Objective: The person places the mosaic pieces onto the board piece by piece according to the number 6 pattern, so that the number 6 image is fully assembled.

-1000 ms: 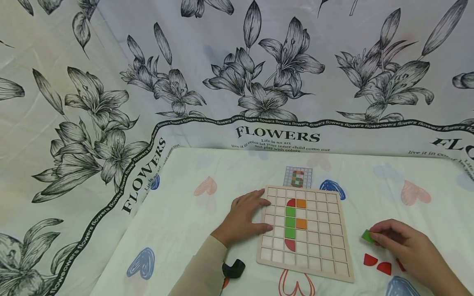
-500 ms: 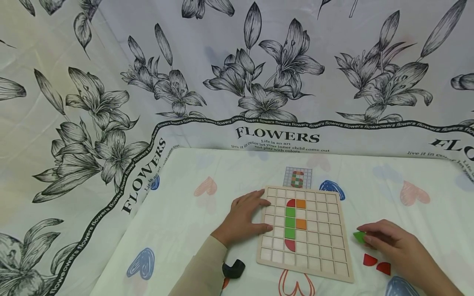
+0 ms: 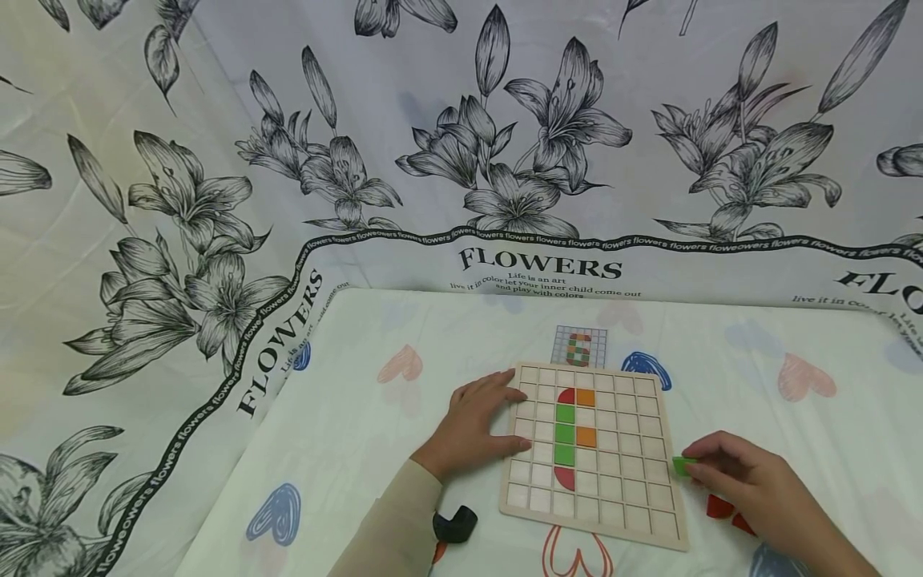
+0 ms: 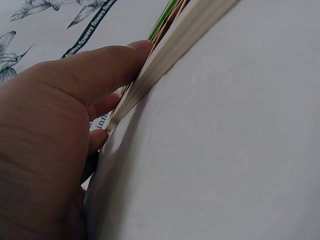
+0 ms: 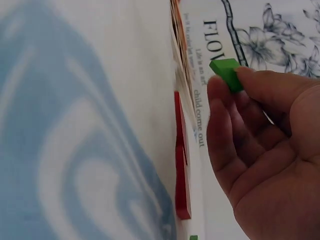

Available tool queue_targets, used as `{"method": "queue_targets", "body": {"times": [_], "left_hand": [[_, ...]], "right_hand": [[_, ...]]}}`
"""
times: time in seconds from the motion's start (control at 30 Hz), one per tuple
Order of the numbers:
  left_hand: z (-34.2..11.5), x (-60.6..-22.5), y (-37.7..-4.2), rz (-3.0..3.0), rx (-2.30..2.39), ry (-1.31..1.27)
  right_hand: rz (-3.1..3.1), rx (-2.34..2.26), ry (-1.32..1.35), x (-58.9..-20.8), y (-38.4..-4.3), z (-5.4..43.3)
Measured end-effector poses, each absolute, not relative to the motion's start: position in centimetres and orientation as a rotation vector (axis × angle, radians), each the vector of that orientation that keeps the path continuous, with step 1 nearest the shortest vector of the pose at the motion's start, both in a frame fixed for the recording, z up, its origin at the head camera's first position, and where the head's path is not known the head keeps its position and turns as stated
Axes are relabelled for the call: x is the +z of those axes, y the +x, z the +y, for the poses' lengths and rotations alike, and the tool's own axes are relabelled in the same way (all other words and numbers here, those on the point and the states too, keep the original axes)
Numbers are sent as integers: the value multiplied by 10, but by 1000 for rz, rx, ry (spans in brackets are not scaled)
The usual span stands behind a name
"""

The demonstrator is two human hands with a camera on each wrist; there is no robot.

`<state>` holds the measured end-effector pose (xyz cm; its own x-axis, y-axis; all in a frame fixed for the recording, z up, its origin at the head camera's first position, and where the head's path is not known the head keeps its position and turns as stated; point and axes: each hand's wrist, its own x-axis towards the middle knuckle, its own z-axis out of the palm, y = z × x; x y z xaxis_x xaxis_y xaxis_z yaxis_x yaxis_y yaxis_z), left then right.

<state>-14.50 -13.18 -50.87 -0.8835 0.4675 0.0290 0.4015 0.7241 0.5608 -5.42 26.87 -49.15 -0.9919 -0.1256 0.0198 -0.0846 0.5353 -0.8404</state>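
Note:
A wooden grid board [image 3: 634,501] lies on the cloth-covered table. In its cells sit several tiles: green squares [image 3: 566,433], orange squares [image 3: 586,437] and red quarter-round tiles [image 3: 566,478]. My left hand [image 3: 472,425] rests along the board's left edge, the thumb and a fingertip on the rim; the left wrist view shows the thumb against the frame. Just off the board's right edge, my right hand [image 3: 750,485] pinches a green square tile [image 5: 227,72] between thumb and fingers, raised above the table. Two loose red tiles [image 3: 719,506] lie beneath this hand, partly hidden by it.
A small printed pattern card [image 3: 579,346] lies behind the board. Near my left forearm is a black curved object [image 3: 456,525] with a bit of red beside it. A floral curtain [image 3: 505,144] hangs behind the table. A green bit [image 5: 193,237] shows low in the right wrist view.
My right hand has moved left with the green tile, from beside the loose red tiles to the board's right edge. My left hand and the board have stayed in place.

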Motion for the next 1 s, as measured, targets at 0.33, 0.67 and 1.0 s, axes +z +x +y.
{"method": "queue_targets", "body": {"times": [0.33, 0.67, 1.0], "left_hand": [[-132, -508, -145, 2802, 883, 704], [-132, -508, -145, 2797, 874, 704], [-133, -507, -145, 2798, 872, 708]], "right_hand": [[2783, -1543, -445, -491, -57, 251], [2697, -1556, -542, -490, -62, 234], [2651, -1541, -618, -487, -66, 218]]}}
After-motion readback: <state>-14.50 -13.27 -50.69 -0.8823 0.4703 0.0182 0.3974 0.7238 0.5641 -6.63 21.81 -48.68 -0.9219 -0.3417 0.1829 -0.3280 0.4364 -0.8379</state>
